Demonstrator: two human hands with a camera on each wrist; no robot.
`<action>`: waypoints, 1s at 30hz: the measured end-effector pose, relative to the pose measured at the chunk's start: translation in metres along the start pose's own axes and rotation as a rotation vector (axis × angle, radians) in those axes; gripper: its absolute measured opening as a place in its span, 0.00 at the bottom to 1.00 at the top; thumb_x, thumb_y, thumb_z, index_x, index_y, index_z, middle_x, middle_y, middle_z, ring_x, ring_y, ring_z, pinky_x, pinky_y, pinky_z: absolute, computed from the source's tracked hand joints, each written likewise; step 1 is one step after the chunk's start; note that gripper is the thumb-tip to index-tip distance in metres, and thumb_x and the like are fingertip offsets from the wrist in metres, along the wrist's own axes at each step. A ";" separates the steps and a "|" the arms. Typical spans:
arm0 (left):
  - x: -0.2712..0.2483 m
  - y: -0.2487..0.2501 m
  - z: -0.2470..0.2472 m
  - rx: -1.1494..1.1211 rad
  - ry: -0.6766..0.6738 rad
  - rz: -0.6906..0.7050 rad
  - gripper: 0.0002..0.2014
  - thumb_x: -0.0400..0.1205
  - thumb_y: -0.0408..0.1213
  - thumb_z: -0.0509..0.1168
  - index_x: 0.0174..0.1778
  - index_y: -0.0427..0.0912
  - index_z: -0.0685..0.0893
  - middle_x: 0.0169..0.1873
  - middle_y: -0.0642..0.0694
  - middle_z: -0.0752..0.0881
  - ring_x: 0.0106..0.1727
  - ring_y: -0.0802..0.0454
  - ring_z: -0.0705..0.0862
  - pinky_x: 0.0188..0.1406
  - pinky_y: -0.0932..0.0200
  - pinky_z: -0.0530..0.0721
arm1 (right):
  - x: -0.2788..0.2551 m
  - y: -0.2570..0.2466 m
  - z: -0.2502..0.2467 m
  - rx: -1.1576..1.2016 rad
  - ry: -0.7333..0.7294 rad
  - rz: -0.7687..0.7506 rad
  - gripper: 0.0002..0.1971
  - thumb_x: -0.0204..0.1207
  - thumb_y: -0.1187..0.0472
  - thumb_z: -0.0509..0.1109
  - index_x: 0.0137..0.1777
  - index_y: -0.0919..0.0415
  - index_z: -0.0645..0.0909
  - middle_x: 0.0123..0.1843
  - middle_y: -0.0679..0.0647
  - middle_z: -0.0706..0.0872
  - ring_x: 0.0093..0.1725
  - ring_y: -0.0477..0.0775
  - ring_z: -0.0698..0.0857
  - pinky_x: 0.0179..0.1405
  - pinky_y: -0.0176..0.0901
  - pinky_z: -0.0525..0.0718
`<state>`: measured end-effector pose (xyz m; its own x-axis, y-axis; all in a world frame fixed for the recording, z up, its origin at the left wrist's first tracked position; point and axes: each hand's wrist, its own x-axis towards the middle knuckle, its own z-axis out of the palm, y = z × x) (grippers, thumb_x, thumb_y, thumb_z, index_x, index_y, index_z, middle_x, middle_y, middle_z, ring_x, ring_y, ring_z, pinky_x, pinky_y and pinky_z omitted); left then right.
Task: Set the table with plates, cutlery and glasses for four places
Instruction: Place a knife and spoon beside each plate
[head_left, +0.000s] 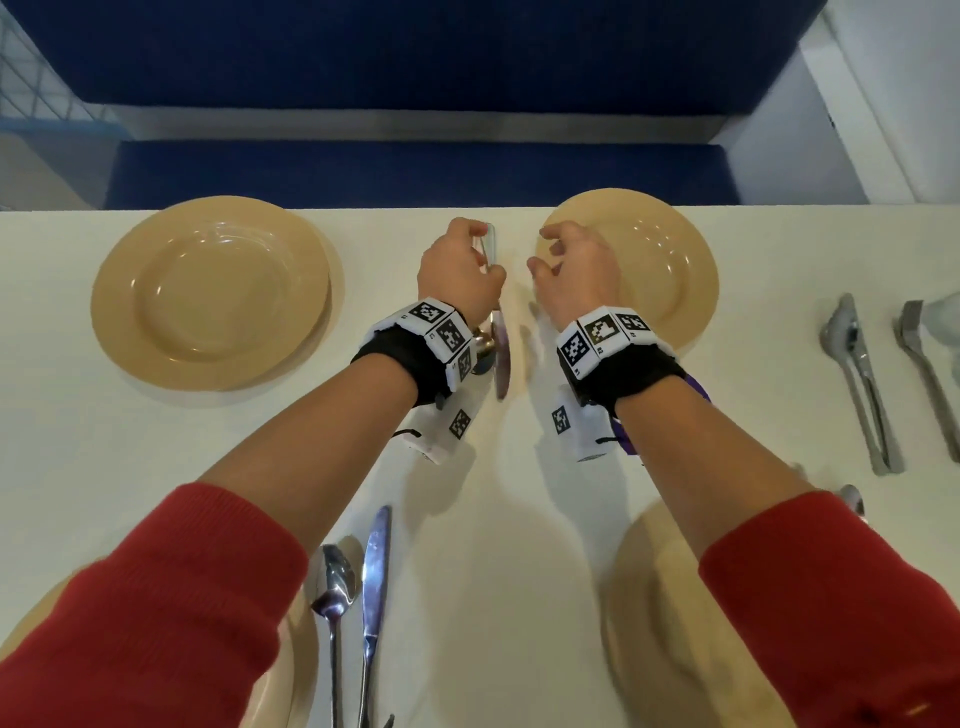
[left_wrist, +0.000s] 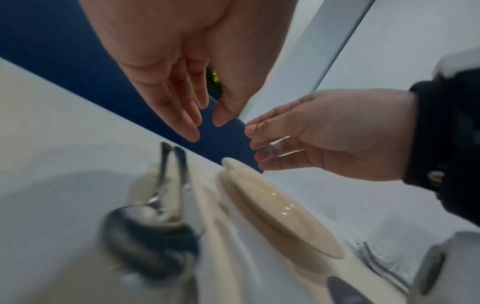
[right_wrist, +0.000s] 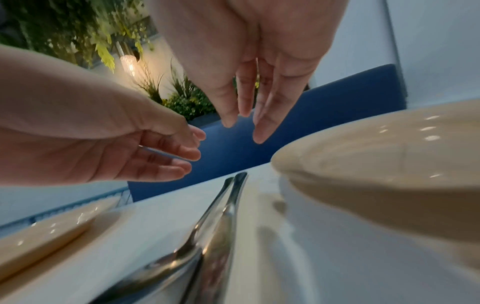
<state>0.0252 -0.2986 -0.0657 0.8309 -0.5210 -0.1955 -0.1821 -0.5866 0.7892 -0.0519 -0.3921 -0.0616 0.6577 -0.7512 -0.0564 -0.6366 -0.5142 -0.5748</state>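
**Both hands above the spoon and knife**

Wristbands carry black-and-white coded tags; no readable words. The left hand (head_left: 460, 270) and right hand (head_left: 576, 270) hover with fingers relaxed, holding nothing. Beneath them on the counter (head_left: 519, 493) lie a spoon (right_wrist: 166, 265) and knife (right_wrist: 221, 236), between two tan plates (head_left: 213, 291).

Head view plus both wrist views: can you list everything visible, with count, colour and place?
table: one, white, fills the lower view.
plates: four, beige; two at the far edge, two at the near edge, partly under the sleeves.
centre cutlery: spoon and knife, silver, between the far plates.
near cutlery: spoon and knife, silver, right of the near left plate.
right cutlery: silver, includes a spoon and a fork, at the right edge.
bench: one, blue, beyond the table.
plants: green, behind the bench.
sleeves: two, red.
wrist bands: two, black with marker tags.
left hand: empty, above the centre cutlery's handles.
right hand: empty, over the far right plate's rim.
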 end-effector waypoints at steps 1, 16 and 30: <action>-0.006 0.011 0.004 -0.013 -0.009 0.036 0.22 0.77 0.36 0.67 0.68 0.46 0.74 0.54 0.46 0.84 0.54 0.49 0.82 0.55 0.56 0.81 | -0.006 0.005 -0.013 0.009 0.062 -0.002 0.19 0.77 0.63 0.67 0.68 0.57 0.75 0.66 0.55 0.77 0.58 0.54 0.81 0.53 0.39 0.74; -0.132 0.170 0.260 0.198 -0.568 0.170 0.08 0.80 0.42 0.64 0.51 0.43 0.83 0.51 0.45 0.85 0.60 0.44 0.81 0.47 0.60 0.77 | -0.083 0.287 -0.194 -0.208 0.058 0.564 0.19 0.77 0.62 0.65 0.67 0.64 0.74 0.66 0.63 0.80 0.67 0.63 0.78 0.64 0.48 0.76; -0.110 0.204 0.374 0.473 -0.398 0.035 0.09 0.78 0.41 0.67 0.38 0.40 0.77 0.45 0.42 0.86 0.38 0.47 0.81 0.33 0.59 0.74 | -0.038 0.362 -0.199 -0.263 -0.223 0.407 0.15 0.78 0.62 0.64 0.29 0.65 0.72 0.31 0.57 0.77 0.31 0.59 0.77 0.24 0.37 0.66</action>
<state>-0.3003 -0.5932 -0.1012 0.5773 -0.6826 -0.4482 -0.4945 -0.7290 0.4734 -0.3872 -0.6316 -0.1052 0.3877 -0.8203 -0.4205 -0.9188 -0.3072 -0.2478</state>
